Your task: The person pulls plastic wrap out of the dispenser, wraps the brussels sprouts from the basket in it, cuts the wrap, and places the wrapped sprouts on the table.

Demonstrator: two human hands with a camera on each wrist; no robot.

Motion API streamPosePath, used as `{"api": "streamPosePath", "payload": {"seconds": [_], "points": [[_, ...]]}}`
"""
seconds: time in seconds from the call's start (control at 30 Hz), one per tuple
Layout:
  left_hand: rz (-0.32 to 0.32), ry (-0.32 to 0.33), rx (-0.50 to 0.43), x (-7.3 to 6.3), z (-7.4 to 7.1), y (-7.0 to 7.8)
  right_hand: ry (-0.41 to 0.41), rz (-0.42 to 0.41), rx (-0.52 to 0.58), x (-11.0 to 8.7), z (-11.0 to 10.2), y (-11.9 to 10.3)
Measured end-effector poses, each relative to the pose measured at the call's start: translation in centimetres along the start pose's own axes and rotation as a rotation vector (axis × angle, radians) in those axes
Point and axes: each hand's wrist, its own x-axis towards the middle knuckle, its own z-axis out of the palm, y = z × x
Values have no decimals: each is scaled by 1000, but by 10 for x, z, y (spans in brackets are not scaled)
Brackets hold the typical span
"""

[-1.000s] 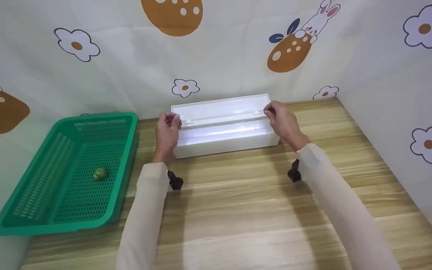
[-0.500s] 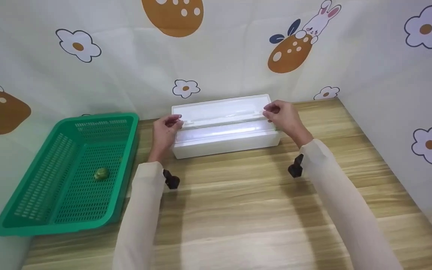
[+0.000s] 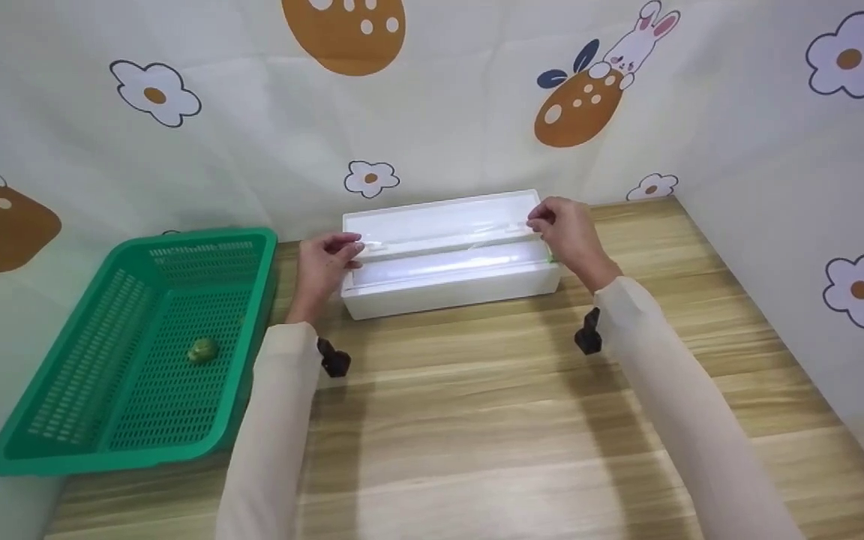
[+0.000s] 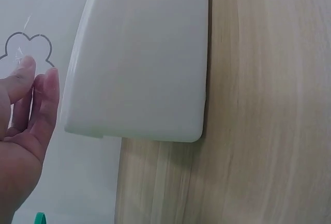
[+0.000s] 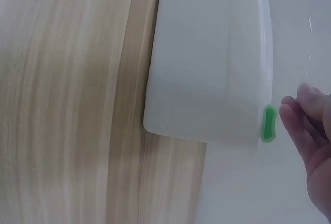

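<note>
A long white box [image 3: 451, 291] stands by the back wall with its lid [image 3: 439, 211] raised and tipped back. Inside lies a shiny roll of cling film [image 3: 447, 262]. At the box's left end my left hand [image 3: 319, 268] pinches a corner of clear cling film between thumb and fingers. My right hand [image 3: 571, 234] pinches the film at the other end. Thin glints in both wrist views mark the film, which is otherwise hard to see. A green slider [image 5: 268, 124] sits on the box rim close to my right fingertips.
A green plastic basket [image 3: 132, 459] stands on the left, with a small round greenish item [image 3: 202, 350] in it. Behind the box hangs a patterned cloth wall [image 3: 462, 112]. The wood-grain tabletop [image 3: 469, 420] extends in front.
My left hand has shifted slightly left, away from the box's end. My right hand has risen a little, and the green slider now shows beside it. Basket and box stay in place.
</note>
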Motion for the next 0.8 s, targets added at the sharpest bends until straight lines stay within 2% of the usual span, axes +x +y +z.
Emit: {"api": "streamPosePath", "payload": {"seconds": [0.13,0.27,0.37,0.57,0.8], "points": [[23,-3,16,0,-2,5,27,-24,-5,1,-1,-4],[53,2,14,1,-4,12,84,-85,2,3,-4,-9],[42,19,20,1,-6,17,119,-114,-1,4,-5,-11],[-3,51,55,3,-8,29,145,-106,12,6,-12,-14],[20,88,65,3,-10,39,150,-115,12,6,-22,-21]]}}
